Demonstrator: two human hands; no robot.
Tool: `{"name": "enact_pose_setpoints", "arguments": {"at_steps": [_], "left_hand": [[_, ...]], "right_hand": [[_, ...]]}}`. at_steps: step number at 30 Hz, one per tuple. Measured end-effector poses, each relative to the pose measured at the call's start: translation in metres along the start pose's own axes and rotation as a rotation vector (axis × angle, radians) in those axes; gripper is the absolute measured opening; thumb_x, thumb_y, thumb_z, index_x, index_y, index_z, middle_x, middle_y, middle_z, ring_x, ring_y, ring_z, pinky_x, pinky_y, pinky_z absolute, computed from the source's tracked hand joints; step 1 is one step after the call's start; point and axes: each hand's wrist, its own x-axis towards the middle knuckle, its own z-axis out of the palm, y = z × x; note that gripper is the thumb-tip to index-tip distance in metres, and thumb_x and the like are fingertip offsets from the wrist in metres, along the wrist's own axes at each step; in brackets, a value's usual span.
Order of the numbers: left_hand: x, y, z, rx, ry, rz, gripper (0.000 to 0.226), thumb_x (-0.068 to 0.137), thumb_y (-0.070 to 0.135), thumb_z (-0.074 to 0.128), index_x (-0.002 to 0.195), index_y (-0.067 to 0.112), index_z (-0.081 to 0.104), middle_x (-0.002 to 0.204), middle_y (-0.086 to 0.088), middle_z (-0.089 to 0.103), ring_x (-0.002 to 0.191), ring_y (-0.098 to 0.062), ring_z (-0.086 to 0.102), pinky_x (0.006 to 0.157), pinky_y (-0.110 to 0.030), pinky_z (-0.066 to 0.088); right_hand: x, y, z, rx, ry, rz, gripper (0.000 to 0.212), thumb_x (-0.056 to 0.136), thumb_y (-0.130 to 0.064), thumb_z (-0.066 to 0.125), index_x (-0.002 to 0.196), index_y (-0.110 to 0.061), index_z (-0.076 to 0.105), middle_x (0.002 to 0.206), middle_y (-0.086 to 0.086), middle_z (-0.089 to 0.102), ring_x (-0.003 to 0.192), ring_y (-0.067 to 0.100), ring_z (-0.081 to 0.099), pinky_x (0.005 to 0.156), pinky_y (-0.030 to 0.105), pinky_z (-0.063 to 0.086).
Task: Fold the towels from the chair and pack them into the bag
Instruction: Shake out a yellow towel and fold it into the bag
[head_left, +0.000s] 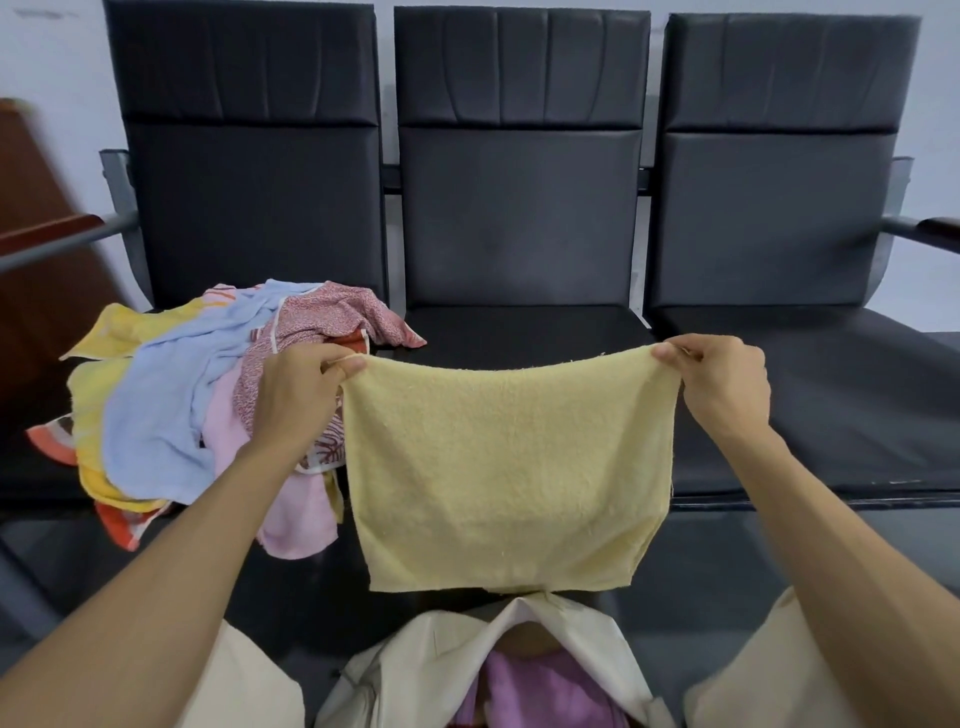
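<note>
The left hand's fingertips (347, 366) pinch one upper corner of a pale yellow towel (506, 467); the right hand's fingertips (670, 353) pinch the other upper corner. Both the left hand (298, 387) and the right hand (719, 382) are curled closed on the cloth, holding it spread and hanging flat between them, its top edge sagging slightly. It hangs in front of the middle seat (519, 218); its lower edge is just above the open mouth of a cream cloth bag (431, 654).

One lilac towel (535, 691) lies inside the bag, which sits between two knees in beige trousers (244, 686).

Beside the left hand, an unfolded pile (208, 405) rests on the left seat (249, 208) and spills over its front edge. Five sorts of cloth can be told apart in it: light blue (156, 395), pink (296, 514), red-and-white patterned (332, 317), yellow (130, 325), and orange-and-white (52, 441); the exact number of pieces cannot be told.

There are three black padded seats joined in a row, the right seat (774, 218) bare; two dark armrests show, one at the left end (52, 231) and one at the right end (935, 228); a brown wooden panel (31, 322) stands at the far left.
</note>
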Motion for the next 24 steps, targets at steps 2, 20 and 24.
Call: {"name": "enact_pose_setpoints", "arguments": {"at_steps": [2,20,24], "left_hand": [[0.0,0.001,-0.001,-0.008,-0.004,0.006,0.018,0.09,0.024,0.066,0.101,0.015,0.076,0.092,-0.004,0.074,0.088,-0.02,0.06,0.078,-0.029,0.037],[0.007,0.005,0.001,-0.789,-0.336,-0.691,0.019,0.091,0.01,0.063,0.107,0.0,0.066,0.075,-0.005,0.069,0.075,-0.019,0.061,0.075,-0.031,0.05],[0.009,0.004,0.0,-0.797,-0.32,-0.723,0.014,0.089,0.012,0.067,0.099,0.004,0.07,0.074,-0.001,0.073,0.078,-0.017,0.064,0.078,-0.03,0.051]], "right_hand": [[0.0,0.001,0.0,0.017,-0.015,0.009,0.019,0.092,-0.036,0.062,0.101,-0.026,0.075,0.081,0.003,0.068,0.083,0.028,0.064,0.081,0.041,0.052],[0.009,-0.002,0.006,0.473,-0.061,0.226,0.027,0.089,-0.033,0.065,0.079,-0.008,0.068,0.076,0.001,0.061,0.074,0.018,0.055,0.069,0.039,0.057],[0.01,0.0,0.005,0.518,-0.068,0.236,0.02,0.08,-0.034,0.077,0.076,-0.016,0.07,0.079,0.004,0.067,0.078,0.017,0.061,0.072,0.035,0.054]]}}
